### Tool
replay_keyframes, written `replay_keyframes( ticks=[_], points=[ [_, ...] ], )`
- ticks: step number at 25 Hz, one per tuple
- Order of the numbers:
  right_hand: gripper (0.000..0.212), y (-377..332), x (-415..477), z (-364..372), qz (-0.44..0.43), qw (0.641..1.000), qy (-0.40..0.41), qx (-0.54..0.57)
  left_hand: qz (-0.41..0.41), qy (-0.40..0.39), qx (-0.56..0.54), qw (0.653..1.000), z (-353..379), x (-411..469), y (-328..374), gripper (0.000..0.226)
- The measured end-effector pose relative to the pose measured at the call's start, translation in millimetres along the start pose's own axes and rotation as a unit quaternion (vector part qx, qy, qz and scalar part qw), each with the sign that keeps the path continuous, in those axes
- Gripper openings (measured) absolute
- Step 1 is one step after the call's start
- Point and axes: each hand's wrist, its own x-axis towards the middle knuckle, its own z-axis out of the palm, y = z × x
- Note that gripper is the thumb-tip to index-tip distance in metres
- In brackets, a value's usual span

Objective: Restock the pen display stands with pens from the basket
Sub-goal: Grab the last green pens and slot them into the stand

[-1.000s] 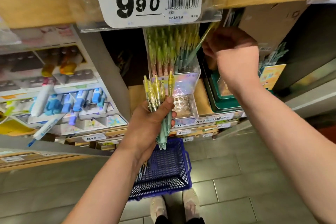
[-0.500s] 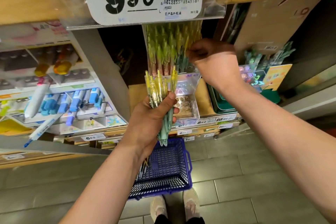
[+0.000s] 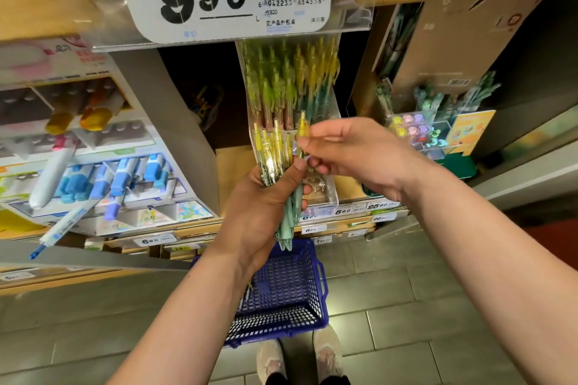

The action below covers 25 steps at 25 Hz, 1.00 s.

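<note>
**Mid-restock: one pen being drawn from the bundle**

The left hand (image 3: 262, 206) is closed around a bundle of pens (image 3: 272, 150) with yellow tops and mint barrels, held upright near the centre of the view. The right hand (image 3: 353, 153), reaching in from 3 o'clock, pinches the top of a single pen (image 3: 302, 128) at the bundle's right edge, which is not yet clear of the rest.

At 12 o'clock from the bundle, just behind it on the shelf, stands the clear display stand (image 3: 291, 78). Its rows already look well filled with yellow and green pens, so the work seems well along, though how many slots remain open cannot be told from here. At least the handful in the left hand is still to be placed.

The blue basket (image 3: 300, 316) sits on the floor (image 3: 406, 306) at 6 o'clock. It looks nearly empty; a few pens may lie along its left side, partly hidden by the arm.
</note>
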Motion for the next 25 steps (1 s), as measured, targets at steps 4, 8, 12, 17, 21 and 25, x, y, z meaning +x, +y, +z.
replay_keyframes(
  ticks=[4,8,12,17,21,25],
  points=[
    [0.019,5,-6,1,0.031,0.993,0.035,0.107,-0.009,0.002,-0.023,1.000,4,1,-2,0.040],
    [0.009,-11,-10,-15,-0.029,0.979,0.129,0.156,-0.026,0.022,-0.074,0.997,4,4,-7,0.036],
    [0.010,-35,-1,-35,-0.117,0.948,0.270,0.123,-0.023,0.021,-0.076,0.997,3,4,-12,0.025],
    [0.012,-46,19,-32,-0.193,0.936,0.287,0.069,-0.011,0.014,-0.088,0.996,4,5,-12,0.021],
    [0.011,-37,31,-26,-0.196,0.938,0.286,-0.011,-0.003,0.011,-0.078,0.997,5,6,-12,0.031],
    [0.012,-19,42,-24,-0.165,0.938,0.276,-0.132,-0.001,0.011,-0.058,0.998,7,5,-13,0.031]
  ],
)
